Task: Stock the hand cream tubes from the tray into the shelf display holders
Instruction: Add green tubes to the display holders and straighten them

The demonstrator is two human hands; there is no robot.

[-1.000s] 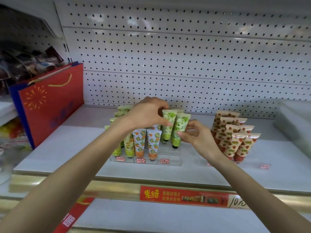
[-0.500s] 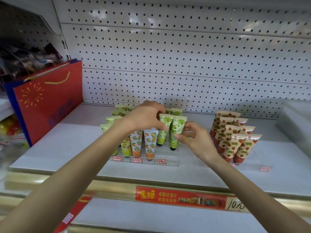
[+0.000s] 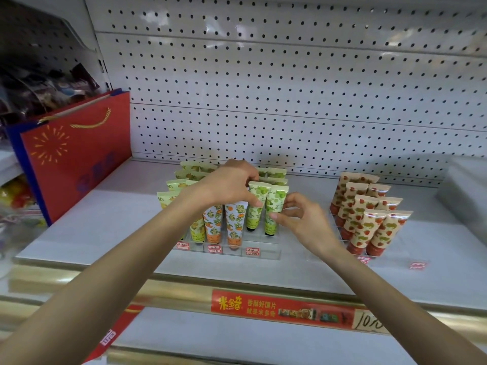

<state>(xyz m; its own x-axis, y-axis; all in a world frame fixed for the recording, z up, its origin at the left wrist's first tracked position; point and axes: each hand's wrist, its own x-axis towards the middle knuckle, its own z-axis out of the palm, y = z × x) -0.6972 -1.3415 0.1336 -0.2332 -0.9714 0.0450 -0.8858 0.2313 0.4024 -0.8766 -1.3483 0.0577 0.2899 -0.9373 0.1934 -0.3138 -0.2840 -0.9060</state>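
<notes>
Little has shifted: left hand (image 3: 232,185) and right hand (image 3: 308,222) still each pinch one of two green tubes (image 3: 276,198), near upright, caps down, at the right side of the clear holder (image 3: 266,250). Seating likely needs a straight downward push.

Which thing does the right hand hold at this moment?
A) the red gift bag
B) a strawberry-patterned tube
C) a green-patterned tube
C: the right hand pinches a green-patterned tube standing in the clear holder, while the strawberry-patterned tubes and the red gift bag are apart from it.
</notes>
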